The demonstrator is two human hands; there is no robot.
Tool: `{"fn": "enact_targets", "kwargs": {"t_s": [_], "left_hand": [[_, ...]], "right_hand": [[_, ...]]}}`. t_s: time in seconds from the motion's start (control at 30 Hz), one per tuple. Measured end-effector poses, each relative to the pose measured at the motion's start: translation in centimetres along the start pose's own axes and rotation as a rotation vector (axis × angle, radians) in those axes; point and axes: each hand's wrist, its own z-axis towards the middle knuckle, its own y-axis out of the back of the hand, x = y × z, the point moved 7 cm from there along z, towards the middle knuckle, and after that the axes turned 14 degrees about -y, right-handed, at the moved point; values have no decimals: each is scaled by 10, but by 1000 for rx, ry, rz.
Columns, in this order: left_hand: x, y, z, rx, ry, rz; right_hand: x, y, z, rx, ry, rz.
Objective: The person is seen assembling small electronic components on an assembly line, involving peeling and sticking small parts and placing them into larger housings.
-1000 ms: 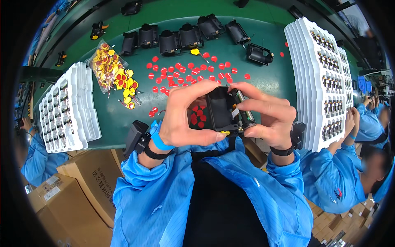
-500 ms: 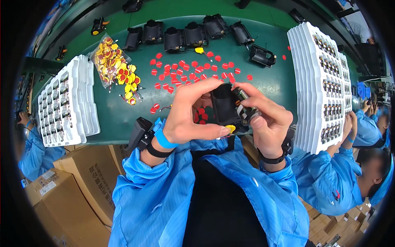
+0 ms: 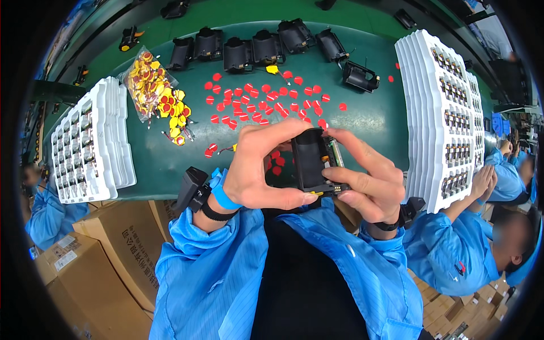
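Between my two hands is a black plastic housing [image 3: 309, 164] with a hollow, trough-like middle. My left hand [image 3: 255, 164] grips its left side, thumb along the near edge and index finger at the far edge. On the right side, my right hand [image 3: 371, 178] holds the housing, its fingers pressed around a small green circuit board [image 3: 335, 152]. That board lies along the housing's right wall; how it is fastened I cannot tell. A bit of yellow [image 3: 318, 193] shows at the near edge by my left thumb.
Red round stickers [image 3: 269, 106] are scattered over the green table [image 3: 374, 113]. Several black housings [image 3: 237, 55] line its far side. A bag of yellow-and-red parts [image 3: 146, 79] lies left. White tray stacks [image 3: 120, 153] [image 3: 416, 124] flank both sides. A co-worker's hands [image 3: 483, 182] touch the right stack.
The housing has come slightly nearer to me and turned. The circuit board, tilted loosely before, now lies against the right wall, and my right fingers have shifted onto it.
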Motion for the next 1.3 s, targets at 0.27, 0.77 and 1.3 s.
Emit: {"fn": "enact_targets", "kwargs": {"t_s": [0.27,0.77,1.3], "left_hand": [[-10,6,-2,61,-62,159],[-10,-14,-9,-33,146,375],[-21,-11,-9,-48,42,359]], "right_hand": [[-1,-36,-6,5,-42,32],[-14,-26,-2,-299,-247,-54],[-6,-32,5,-312,-200,-42]]}}
